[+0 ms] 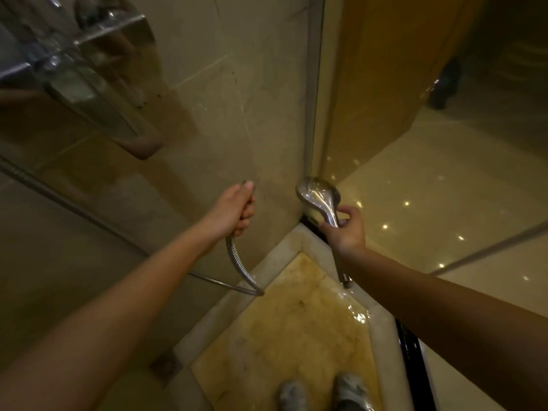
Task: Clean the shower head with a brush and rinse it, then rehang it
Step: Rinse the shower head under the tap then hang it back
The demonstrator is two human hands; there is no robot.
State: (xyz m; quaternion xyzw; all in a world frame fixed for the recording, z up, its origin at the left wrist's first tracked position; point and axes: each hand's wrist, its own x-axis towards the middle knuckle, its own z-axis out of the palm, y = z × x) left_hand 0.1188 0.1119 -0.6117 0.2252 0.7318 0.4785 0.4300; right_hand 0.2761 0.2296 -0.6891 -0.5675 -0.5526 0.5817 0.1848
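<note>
My right hand (347,229) grips the handle of the chrome shower head (317,192), whose back faces me; its spray face is turned away toward the corner. My left hand (234,210) is curled round the metal hose (237,262), which loops down and left from my fist. The lower end of the handle (345,281) sticks out below my right wrist. No brush is in view.
A chrome mixer with a shelf (89,54) hangs on the tiled wall at upper left. A glass panel edge (314,84) runs down the corner. The wet, stained shower floor (296,336) lies below, with my two shoes (323,393) on it.
</note>
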